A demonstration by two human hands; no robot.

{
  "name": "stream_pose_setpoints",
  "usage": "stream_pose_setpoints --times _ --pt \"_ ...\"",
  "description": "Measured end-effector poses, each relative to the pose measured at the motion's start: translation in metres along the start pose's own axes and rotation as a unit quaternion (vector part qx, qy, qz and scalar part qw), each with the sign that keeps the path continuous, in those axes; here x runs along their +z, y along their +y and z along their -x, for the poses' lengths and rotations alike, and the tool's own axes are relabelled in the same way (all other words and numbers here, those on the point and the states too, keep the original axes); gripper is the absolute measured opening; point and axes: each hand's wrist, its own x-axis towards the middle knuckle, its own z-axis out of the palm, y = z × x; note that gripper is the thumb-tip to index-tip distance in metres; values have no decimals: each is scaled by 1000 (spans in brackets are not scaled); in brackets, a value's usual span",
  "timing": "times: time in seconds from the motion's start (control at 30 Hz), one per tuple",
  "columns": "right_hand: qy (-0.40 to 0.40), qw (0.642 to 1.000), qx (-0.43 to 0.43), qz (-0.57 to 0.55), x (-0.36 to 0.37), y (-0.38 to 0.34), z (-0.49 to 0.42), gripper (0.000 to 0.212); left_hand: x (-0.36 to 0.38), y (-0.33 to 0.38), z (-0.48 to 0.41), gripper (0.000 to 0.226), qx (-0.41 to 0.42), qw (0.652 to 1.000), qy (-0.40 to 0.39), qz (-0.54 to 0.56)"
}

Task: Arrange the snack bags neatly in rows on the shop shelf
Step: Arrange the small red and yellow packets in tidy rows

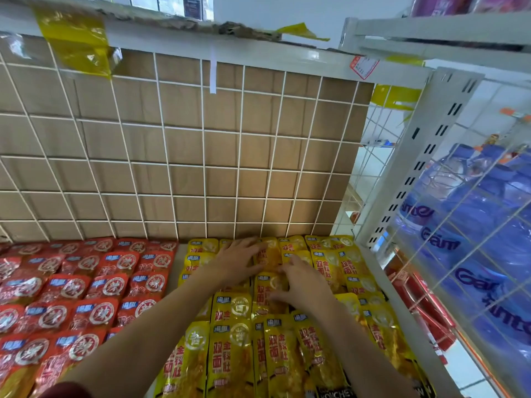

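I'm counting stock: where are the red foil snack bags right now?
In the head view, the red foil snack bags lie in rows on the left, below the white wire grid backing and left of the yellow foil snack bags.

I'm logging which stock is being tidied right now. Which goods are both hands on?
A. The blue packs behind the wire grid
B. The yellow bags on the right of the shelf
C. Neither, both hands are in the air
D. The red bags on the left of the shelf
B: the left hand and the right hand both lie on the yellow bags, not the red bags.
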Motion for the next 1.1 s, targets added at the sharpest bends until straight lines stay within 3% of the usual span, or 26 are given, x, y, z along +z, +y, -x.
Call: stream_pose_setpoints --times 0.13,0.33,0.5,0.8,1.1 --pt "-16 999 11 -36 -2 2 -9 61 -1 1 -2 54 10 1000 2 7" --pt "3 994 24 -110 -1 7 -19 27 2 5 -7 47 10 999 49 12" --pt "7 988 35 -151 -1 8 -24 8 0 2 -8 53 15 1000 17 13" --pt "34 983 37 -176 -7 15 -33 4 -1 -2 -10 51 26 999 -14 15" --pt "57 983 21 -175 0 22 -35 6 2 -7 -17 41 57 998 7 -16"
